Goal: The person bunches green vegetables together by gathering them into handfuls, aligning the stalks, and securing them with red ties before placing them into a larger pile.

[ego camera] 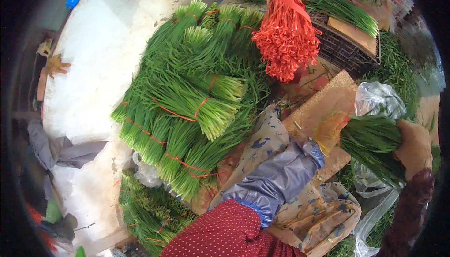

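Observation:
My left hand (329,132), in an orange glove and a silvery blue oversleeve, grips a bunch of garlic chives (372,137) near a red tie. My right hand (416,148) is closed around the other end of this bunch, by the dark leaves; its fingers are partly hidden. Beneath the left hand lies a worn brown board (325,97). To the left rises a large pile of tied chive bundles (190,116), their pale cut ends showing. A thick hank of red plastic ties (286,35) hangs beyond the board.
A dark plastic crate (342,44) with chives across it stands at the upper right. Clear plastic bags (379,100) and loose greens (390,60) lie on the right. More bundles (151,207) sit at lower left, beside a white sheet (95,70). An orange glove (56,66) shows at far left.

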A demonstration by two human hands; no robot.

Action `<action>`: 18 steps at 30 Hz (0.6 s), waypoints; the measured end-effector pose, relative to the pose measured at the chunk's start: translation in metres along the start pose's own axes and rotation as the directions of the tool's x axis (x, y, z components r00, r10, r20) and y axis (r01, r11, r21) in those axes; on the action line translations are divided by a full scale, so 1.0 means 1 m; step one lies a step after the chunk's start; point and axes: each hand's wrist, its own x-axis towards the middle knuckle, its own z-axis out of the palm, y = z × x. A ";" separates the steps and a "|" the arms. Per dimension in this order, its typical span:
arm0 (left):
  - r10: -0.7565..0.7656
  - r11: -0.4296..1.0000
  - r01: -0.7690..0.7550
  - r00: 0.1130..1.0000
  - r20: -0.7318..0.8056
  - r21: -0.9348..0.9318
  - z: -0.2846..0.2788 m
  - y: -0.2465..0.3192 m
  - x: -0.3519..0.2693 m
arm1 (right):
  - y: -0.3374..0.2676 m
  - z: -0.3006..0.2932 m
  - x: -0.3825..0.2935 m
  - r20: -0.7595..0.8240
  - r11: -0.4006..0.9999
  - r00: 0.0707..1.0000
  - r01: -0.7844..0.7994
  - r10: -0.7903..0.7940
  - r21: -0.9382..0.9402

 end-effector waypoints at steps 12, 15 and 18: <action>0.358 0.602 -0.533 0.846 0.395 0.595 0.040 -0.104 0.029 | -0.091 0.101 -0.006 -0.033 0.873 0.995 0.101 -0.097 0.477; 0.484 0.584 -0.591 0.804 0.347 0.556 0.042 -0.104 0.041 | -0.085 0.122 0.038 0.025 0.940 0.996 -0.093 0.090 0.327; 0.230 0.683 -0.475 0.861 0.455 0.555 0.028 -0.099 0.034 | -0.078 0.141 0.051 0.172 0.976 0.983 -0.101 0.068 0.194</action>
